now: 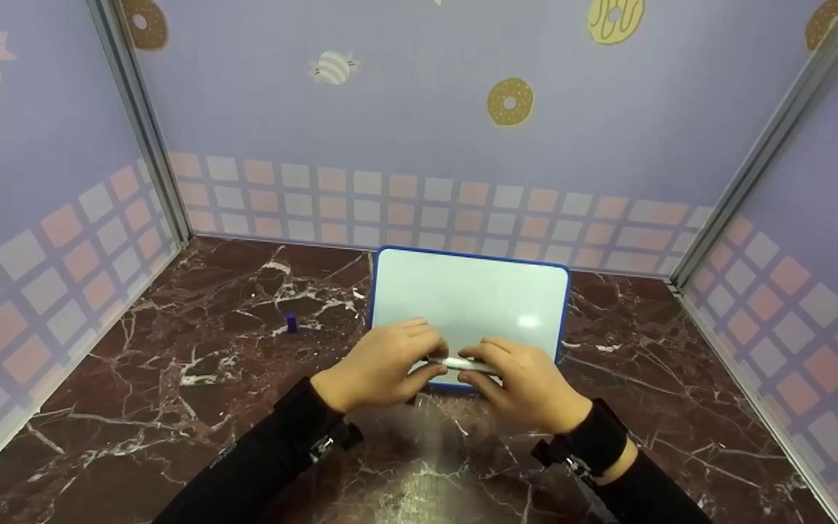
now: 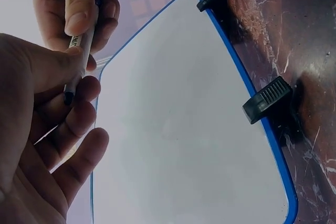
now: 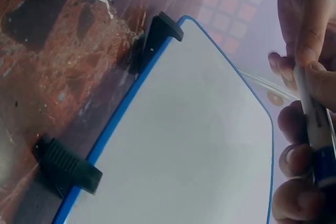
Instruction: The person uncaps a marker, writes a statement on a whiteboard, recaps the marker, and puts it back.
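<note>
In the head view, a white marker pen [image 1: 463, 364] lies crosswise between both hands, in front of a blue-framed whiteboard [image 1: 466, 298]. My left hand [image 1: 388, 364] pinches its left end between thumb and fingers. Thumb and fingers of my right hand [image 1: 524, 378] grip the other end. A dark end of the marker [image 2: 84, 51] pokes out by the left hand's fingers in the left wrist view. Along the marker [image 3: 317, 124] in the right wrist view runs a blue section near the right hand's fingers. Part of its barrel is hidden behind fingers.
Black clip-like feet [image 2: 268, 99] sit on the whiteboard's lower edge. A small dark blue cylinder [image 1: 291, 323] stands on the dark marbled tabletop [image 1: 172, 429], left of the board. Patterned lilac panels [image 1: 419, 131] enclose the back and sides.
</note>
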`<action>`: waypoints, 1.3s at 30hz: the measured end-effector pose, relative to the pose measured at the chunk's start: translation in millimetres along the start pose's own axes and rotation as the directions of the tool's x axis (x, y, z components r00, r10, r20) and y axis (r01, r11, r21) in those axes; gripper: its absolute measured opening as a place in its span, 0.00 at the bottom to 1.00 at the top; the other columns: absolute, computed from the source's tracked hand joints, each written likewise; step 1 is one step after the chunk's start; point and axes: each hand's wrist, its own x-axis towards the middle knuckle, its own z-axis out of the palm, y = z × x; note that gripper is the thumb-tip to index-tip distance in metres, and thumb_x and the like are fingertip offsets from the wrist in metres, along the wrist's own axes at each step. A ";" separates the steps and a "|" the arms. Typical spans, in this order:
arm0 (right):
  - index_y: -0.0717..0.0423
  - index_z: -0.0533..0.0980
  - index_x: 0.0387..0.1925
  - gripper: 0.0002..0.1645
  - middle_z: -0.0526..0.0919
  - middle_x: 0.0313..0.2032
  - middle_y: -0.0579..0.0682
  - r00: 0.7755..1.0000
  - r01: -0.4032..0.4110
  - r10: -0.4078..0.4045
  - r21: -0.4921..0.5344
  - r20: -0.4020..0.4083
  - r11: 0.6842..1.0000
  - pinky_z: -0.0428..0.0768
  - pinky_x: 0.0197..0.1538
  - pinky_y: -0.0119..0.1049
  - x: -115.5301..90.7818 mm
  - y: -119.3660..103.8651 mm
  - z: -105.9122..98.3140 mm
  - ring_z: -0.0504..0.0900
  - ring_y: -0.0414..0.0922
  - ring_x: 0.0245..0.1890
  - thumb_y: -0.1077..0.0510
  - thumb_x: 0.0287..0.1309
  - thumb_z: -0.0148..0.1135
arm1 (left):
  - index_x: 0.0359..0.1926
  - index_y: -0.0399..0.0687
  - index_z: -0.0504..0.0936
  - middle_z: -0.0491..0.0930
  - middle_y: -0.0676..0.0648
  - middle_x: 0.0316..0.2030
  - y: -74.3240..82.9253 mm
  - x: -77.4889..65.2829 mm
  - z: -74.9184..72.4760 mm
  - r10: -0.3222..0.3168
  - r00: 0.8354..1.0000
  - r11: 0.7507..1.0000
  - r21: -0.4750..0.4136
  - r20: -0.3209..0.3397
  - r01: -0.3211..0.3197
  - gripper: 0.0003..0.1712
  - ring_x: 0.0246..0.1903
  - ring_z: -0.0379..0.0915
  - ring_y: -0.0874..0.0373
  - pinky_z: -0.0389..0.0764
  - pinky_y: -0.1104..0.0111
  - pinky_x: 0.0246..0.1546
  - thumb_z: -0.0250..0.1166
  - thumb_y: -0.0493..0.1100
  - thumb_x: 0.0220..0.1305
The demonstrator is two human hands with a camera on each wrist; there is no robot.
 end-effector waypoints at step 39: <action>0.67 0.84 0.55 0.15 0.89 0.39 0.62 0.982 -0.081 0.179 0.719 -0.061 0.690 0.81 0.20 0.37 -3.6 -2.2 -10.3 0.78 0.50 0.17 0.75 0.69 0.69 | 0.48 0.43 0.84 0.85 0.49 0.41 14.3 4.5 9.5 -0.119 0.990 0.926 -0.367 -0.072 0.085 0.06 0.38 0.79 0.59 0.86 0.63 0.40 0.72 0.38 0.78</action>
